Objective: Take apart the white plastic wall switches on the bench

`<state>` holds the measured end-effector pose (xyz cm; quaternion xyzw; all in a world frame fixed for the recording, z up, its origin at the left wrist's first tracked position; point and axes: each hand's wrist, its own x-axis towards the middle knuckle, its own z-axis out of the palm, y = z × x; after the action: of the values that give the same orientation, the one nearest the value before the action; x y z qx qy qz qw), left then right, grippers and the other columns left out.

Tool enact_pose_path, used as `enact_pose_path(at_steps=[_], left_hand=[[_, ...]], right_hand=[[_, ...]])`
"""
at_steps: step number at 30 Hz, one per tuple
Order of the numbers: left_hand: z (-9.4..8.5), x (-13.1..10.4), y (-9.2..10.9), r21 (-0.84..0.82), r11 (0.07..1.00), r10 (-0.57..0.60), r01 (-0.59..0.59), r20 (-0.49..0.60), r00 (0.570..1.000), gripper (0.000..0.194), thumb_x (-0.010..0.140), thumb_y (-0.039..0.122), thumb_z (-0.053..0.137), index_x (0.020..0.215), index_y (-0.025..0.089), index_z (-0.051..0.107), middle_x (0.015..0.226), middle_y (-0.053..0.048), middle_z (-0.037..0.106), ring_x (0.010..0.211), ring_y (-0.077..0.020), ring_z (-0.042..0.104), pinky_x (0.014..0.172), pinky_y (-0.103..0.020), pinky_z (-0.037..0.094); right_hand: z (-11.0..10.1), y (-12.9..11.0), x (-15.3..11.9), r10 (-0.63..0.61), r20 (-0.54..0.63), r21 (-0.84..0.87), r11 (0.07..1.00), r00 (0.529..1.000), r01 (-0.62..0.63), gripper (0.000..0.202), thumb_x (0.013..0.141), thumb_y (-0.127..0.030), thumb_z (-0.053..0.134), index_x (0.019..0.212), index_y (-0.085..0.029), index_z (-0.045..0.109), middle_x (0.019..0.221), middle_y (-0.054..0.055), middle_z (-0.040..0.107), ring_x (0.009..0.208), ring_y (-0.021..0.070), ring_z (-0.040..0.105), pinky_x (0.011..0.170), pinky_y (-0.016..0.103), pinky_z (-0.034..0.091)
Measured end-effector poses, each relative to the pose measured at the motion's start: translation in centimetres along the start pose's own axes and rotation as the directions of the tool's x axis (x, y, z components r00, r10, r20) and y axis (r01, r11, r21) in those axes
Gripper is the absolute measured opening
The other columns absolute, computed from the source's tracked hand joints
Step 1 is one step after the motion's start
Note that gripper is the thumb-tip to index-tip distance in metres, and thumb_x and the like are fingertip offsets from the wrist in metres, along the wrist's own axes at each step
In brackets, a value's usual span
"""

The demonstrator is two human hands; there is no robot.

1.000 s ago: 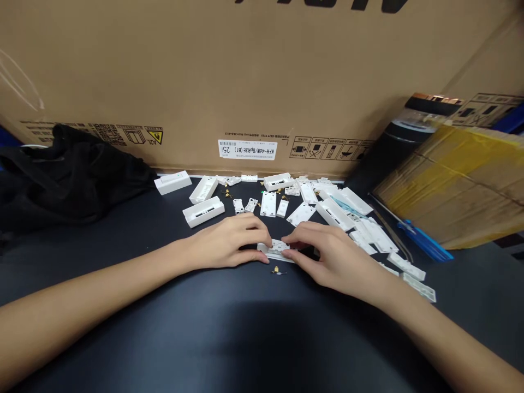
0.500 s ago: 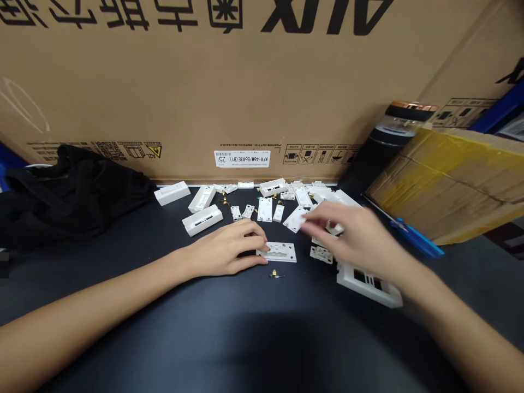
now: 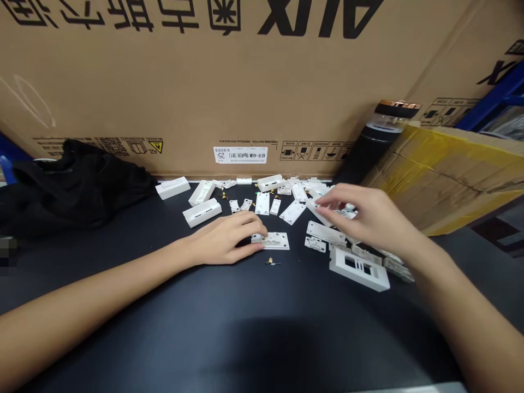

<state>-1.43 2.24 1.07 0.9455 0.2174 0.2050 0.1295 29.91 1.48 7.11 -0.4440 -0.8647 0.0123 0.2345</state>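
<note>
My left hand (image 3: pixel 229 237) rests on the dark table, its thumb and fingers closed on the left end of a white plastic base plate (image 3: pixel 279 241) with raised parts and holes. A small brass piece with a thin pin (image 3: pixel 271 261) lies just in front of that plate. To the right, my right hand (image 3: pixel 364 215) has its thumb and fingertips pinched on a white plastic piece (image 3: pixel 320 214), which is partly hidden by the fingers. A flat white plate (image 3: pixel 292 213) lies on the table between the two hands.
Several white housings (image 3: pixel 202 212) and brass bits lie at the back. A white frame with windows (image 3: pixel 360 268) is at the right, near a cardboard piece with yellow tape (image 3: pixel 454 174) and a dark bottle (image 3: pixel 370 144). Black cloth (image 3: pixel 77 185) lies left; a large carton (image 3: pixel 184 82) stands behind.
My right hand has left the flat white plate, which lies on the table, and moved right to another white piece. My left hand stays on the base plate. The view has shifted slightly.
</note>
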Motion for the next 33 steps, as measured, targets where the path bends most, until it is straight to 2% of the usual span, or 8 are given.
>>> enact_pose_path(at_steps=[3, 7, 14, 19, 21, 24, 28, 33], left_hand=[[0.0, 0.0, -0.1, -0.009, 1.0, 0.01, -0.01, -0.001, 1.0, 0.02, 0.102, 0.033, 0.051, 0.112, 0.019, 0.061, 0.111, -0.008, 0.062, 0.102, -0.0189, 0.06, 0.093, -0.035, 0.051], [0.1, 0.0, -0.3, -0.024, 0.999, 0.036, -0.036, -0.017, 0.999, 0.02, 0.102, 0.034, 0.054, 0.11, 0.018, 0.061, 0.109, -0.008, 0.064, 0.102, -0.0188, 0.061, 0.094, -0.035, 0.051], [0.3, 0.1, -0.5, -0.058, 0.997, 0.055, -0.057, -0.043, 0.998, 0.019, 0.101, 0.034, 0.055, 0.101, 0.017, 0.064, 0.107, -0.009, 0.066, 0.098, -0.0184, 0.062, 0.09, -0.034, 0.052], [0.1, 0.1, -0.3, -0.054, 0.998, 0.043, -0.044, -0.028, 0.999, 0.021, 0.101, 0.035, 0.053, 0.101, 0.017, 0.065, 0.108, -0.01, 0.065, 0.097, -0.0183, 0.061, 0.089, -0.034, 0.053], [0.0, 0.1, -0.2, -0.045, 0.999, 0.028, -0.029, -0.012, 1.0, 0.021, 0.102, 0.033, 0.051, 0.102, 0.018, 0.065, 0.11, -0.009, 0.064, 0.099, -0.0183, 0.061, 0.091, -0.035, 0.052], [-0.3, 0.0, 0.0, -0.036, 0.999, 0.011, -0.012, -0.036, 0.999, 0.019, 0.103, 0.031, 0.05, 0.108, 0.019, 0.063, 0.115, -0.009, 0.062, 0.103, -0.0184, 0.06, 0.094, -0.035, 0.051], [-1.0, 0.3, 0.7, -0.01, 0.999, 0.034, -0.036, -0.181, 0.983, 0.014, 0.101, 0.025, 0.052, 0.111, 0.017, 0.059, 0.11, -0.009, 0.062, 0.105, -0.0198, 0.057, 0.095, -0.038, 0.05], [-1.7, 1.1, 3.1, 0.043, 0.992, 0.125, -0.118, -0.212, 0.969, 0.008, 0.097, 0.016, 0.055, 0.104, 0.017, 0.057, 0.103, -0.008, 0.063, 0.098, -0.0189, 0.058, 0.088, -0.036, 0.051]], right_hand=[[1.7, -3.3, 0.5, -0.179, 0.102, 0.108, 0.98, 0.979, 0.168, 0.017, 0.096, -0.028, 0.06, 0.096, -0.019, 0.074, 0.091, 0.006, 0.073, 0.085, 0.02, 0.067, 0.078, 0.031, 0.049], [3.6, -4.5, 0.6, -0.271, 0.185, 0.168, 0.956, 0.945, 0.241, 0.017, 0.098, -0.023, 0.058, 0.099, -0.018, 0.074, 0.095, 0.006, 0.073, 0.086, 0.0186, 0.067, 0.081, 0.031, 0.049], [4.7, -4.5, 0.6, -0.234, 0.233, 0.19, 0.963, 0.944, 0.191, 0.02, 0.097, -0.018, 0.055, 0.091, -0.017, 0.074, 0.093, 0.006, 0.072, 0.083, 0.0166, 0.066, 0.081, 0.03, 0.049], [3.3, -4.7, 1.1, -0.195, 0.255, 0.192, 0.97, 0.947, 0.148, 0.015, 0.094, -0.024, 0.06, 0.089, -0.019, 0.073, 0.089, 0.005, 0.072, 0.081, 0.0168, 0.065, 0.077, 0.029, 0.048], [1.7, -3.3, 1.0, -0.134, 0.164, 0.112, 0.987, 0.977, 0.117, 0.019, 0.094, -0.031, 0.06, 0.089, -0.018, 0.073, 0.09, 0.007, 0.071, 0.081, 0.0182, 0.065, 0.075, 0.03, 0.049], [-0.8, 0.6, 0.2, 0.122, -0.077, -0.146, 0.98, 0.99, -0.132, 0.025, 0.093, -0.039, 0.058, 0.092, -0.017, 0.071, 0.092, 0.01, 0.072, 0.078, 0.0211, 0.065, 0.07, 0.033, 0.049], [-2.6, 5.0, -1.3, 0.402, 0.143, -0.296, 0.889, 0.904, -0.349, 0.033, 0.085, -0.048, 0.064, 0.087, -0.016, 0.07, 0.079, 0.01, 0.074, 0.071, 0.0251, 0.068, 0.065, 0.036, 0.05], [-2.0, 5.2, -1.8, 0.383, 0.196, -0.289, 0.902, 0.903, -0.32, 0.023, 0.087, -0.034, 0.059, 0.08, -0.019, 0.075, 0.077, 0.006, 0.077, 0.068, 0.021, 0.069, 0.066, 0.033, 0.05]])
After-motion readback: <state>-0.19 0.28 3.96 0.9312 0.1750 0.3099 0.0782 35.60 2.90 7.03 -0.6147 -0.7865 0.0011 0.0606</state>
